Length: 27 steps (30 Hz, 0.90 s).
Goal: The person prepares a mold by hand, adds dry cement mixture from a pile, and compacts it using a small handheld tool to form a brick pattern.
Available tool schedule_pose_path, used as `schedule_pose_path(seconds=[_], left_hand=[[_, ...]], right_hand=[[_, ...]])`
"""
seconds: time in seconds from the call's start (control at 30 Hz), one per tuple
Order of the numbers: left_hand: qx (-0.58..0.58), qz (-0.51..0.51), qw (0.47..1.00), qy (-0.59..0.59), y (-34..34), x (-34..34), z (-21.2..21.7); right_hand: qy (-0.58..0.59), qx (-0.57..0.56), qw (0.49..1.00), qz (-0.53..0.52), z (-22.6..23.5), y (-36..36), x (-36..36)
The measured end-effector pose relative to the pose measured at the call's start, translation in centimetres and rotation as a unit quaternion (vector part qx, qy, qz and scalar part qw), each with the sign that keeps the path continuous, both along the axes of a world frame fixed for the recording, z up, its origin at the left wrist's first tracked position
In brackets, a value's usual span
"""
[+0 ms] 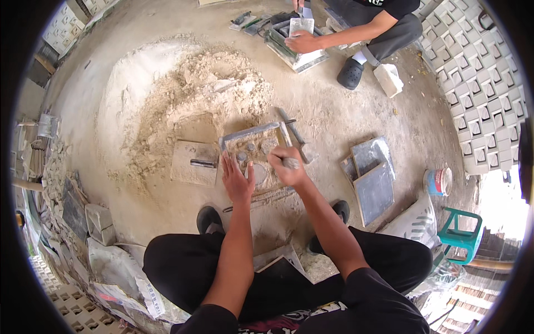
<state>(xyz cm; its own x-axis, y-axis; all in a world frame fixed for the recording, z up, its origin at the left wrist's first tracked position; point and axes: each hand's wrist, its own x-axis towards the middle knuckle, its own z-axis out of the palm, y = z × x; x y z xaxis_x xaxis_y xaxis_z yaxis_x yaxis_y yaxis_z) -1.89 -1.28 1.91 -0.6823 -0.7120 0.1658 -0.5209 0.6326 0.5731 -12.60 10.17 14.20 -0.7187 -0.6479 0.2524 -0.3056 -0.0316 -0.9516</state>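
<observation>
A squarish grey mould frame (pixel 251 132) lies on the ground in front of me, with pale sandy mix and several round grey shapes (pixel 257 173) inside it. My left hand (pixel 238 179) rests flat at the frame's left side, fingers stretched out and holding nothing. Over the right part of the mould, my right hand (pixel 286 166) is closed in a fist around a short tool (pixel 290 162). Only the tool's rounded, greyish end shows; the fingers cover the rest. To the left lies a dusty board (pixel 194 170) with a flat metal-edged piece (pixel 203 163) on it.
Beyond the mould spreads a heap of pale sand (pixel 206 83). A metal bar (pixel 290 127) lies right of the frame. Flat grey plates (pixel 374 192), a paint bucket (pixel 438 182) and a green stool (pixel 460 234) stand right. Another person's hand (pixel 303 42) works at a second mould (pixel 295 58).
</observation>
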Motion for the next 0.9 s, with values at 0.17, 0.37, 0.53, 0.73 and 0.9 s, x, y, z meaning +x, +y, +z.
schedule_pose_path(seconds=[0.17,0.37,0.53,0.73,0.9], left_hand=[[0.0,0.004,1.0,0.001,-0.3,0.2,-0.2],[-0.013,-0.002,1.0,0.016,-0.3,0.2,-0.2],[-0.018,-0.007,1.0,0.019,-0.3,0.2,-0.3],[-0.001,-0.001,1.0,0.009,-0.1,0.0,-0.3],[0.003,0.004,1.0,0.013,-0.5,0.2,-0.6]], right_hand=[[0.006,0.026,0.999,-0.045,0.8,-0.4,0.7],[-0.123,0.034,0.991,-0.03,1.1,-0.9,0.2],[-0.164,0.001,0.986,-0.02,0.0,-1.7,-0.4],[-0.094,-0.043,0.993,-0.052,-1.1,-2.0,-0.5],[-0.103,0.019,0.993,-0.044,0.7,-1.6,-0.2]])
